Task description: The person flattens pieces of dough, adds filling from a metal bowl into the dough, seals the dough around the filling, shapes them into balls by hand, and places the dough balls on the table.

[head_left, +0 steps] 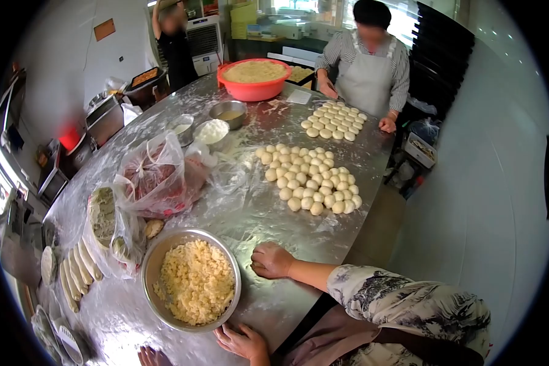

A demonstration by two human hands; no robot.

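My right hand (272, 260) rests on the floured metal table, right of a steel bowl (236, 294) of crumbly yellow filling. Its fingers curl under, hiding whatever lies beneath them. At the bowl's lower right rim is my left hand (243, 341), fingers apart and nothing visible in them. Many round dough balls (311, 177) lie beyond my right hand. Left of the bowl, a clear bag holds a greenish-grey mass (102, 215), near long pale dough strips (79, 274). Behind the bowl sits a plastic bag with reddish contents (155, 174).
Across the table (238, 201), an aproned person (369, 67) stands behind flattened dough pieces (333, 119). A red basin (254, 91) and small bowls (229, 114) stand farther back. Another person (177, 55) has raised arms. Someone else's fingers (150, 356) show at the bottom edge.
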